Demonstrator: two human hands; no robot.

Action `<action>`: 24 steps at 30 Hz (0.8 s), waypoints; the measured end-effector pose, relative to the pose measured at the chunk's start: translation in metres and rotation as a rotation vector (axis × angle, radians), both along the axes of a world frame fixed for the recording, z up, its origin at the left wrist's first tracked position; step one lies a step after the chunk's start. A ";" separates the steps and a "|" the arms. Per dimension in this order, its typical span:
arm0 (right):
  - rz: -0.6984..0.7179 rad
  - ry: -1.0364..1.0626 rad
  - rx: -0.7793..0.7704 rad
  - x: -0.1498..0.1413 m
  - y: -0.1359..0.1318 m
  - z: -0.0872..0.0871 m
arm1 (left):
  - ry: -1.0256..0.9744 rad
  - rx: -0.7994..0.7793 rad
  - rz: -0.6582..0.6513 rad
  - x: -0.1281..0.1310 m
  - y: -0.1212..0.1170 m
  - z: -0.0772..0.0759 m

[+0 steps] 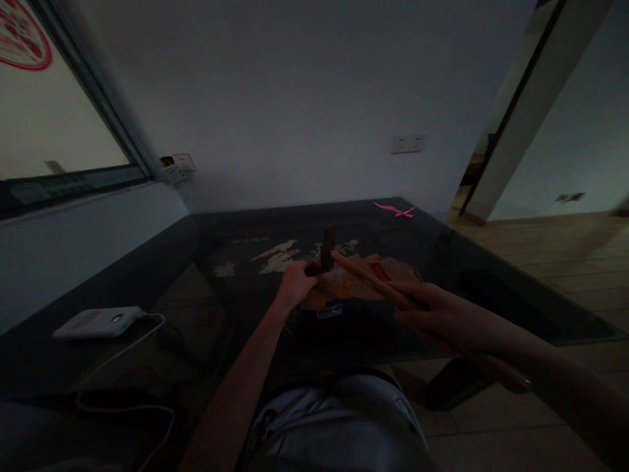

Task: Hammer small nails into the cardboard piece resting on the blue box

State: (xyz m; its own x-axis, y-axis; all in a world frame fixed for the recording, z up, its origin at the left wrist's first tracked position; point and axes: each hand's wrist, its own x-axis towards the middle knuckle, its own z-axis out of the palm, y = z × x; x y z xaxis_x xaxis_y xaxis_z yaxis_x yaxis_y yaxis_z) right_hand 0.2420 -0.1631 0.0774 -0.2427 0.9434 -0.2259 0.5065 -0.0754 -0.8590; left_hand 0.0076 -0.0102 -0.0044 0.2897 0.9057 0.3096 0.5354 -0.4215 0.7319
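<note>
My right hand (pixel 427 305) is wrapped round the wooden handle of a hammer (pixel 376 282). The dark hammer head (pixel 327 248) is at the far end, right beside the fingertips of my left hand (pixel 296 283). Those left fingers are curled together in a pinch; what they hold, if anything, is too dark and small to make out. Under the hammer lies a crumpled brown sheet (pixel 393 269), like paper or cardboard, with a red mark and orange patches. A blue object with a white label (pixel 329 311) shows just below its near edge.
The dark glossy table (pixel 236 229) has a pale bird-and-flower pattern. A white power bank (pixel 98 322) with a white cable lies at the left. A pink ribbon-like strip (pixel 397 210) is near the back edge. Wall sockets (pixel 409 143) are behind the table.
</note>
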 end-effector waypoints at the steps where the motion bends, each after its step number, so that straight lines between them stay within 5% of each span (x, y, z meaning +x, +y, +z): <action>1: 0.004 0.003 -0.003 0.000 0.000 -0.001 | -0.016 -0.004 -0.007 0.000 0.000 0.000; 17: 0.000 -0.056 0.149 -0.003 -0.004 0.016 | -0.103 -0.052 -0.055 -0.003 -0.005 0.007; 24: 0.007 -0.107 0.128 0.002 0.002 0.006 | -0.055 -0.055 -0.033 -0.002 -0.002 0.004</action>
State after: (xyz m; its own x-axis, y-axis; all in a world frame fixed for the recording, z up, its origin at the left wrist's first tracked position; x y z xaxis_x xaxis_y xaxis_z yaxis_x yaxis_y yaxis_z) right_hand 0.2440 -0.1613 0.0836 -0.2305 0.9644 -0.1292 0.5959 0.0350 -0.8023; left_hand 0.0059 -0.0123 -0.0007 0.3039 0.9120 0.2755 0.4803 -0.3964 0.7824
